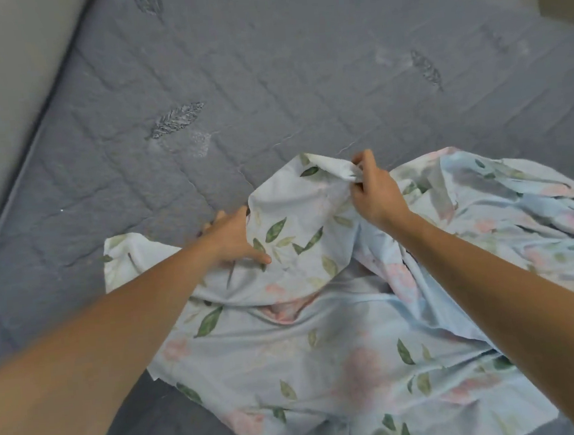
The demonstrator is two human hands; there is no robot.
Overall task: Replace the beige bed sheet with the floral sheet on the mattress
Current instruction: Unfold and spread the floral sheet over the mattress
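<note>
Nearest, two bare forearms reaching forward over a crumpled floral sheet [322,334], pale blue with green leaves and pink blooms, heaped on the near part of a bare grey quilted mattress [232,67]. Left hand [234,237] gripping a raised fold, thumb on top of the cloth. Right hand [374,190] pinching a lifted corner tight between closed fingers. Beyond the mattress edge, on the left, a pale wall [2,68].

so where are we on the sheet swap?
Done: no beige sheet in view, grey mattress bare. In hand: floral sheet lies bunched on it; right hand pinches a raised edge, left hand grips a fold. Left: spread it flat over the mattress.
</note>
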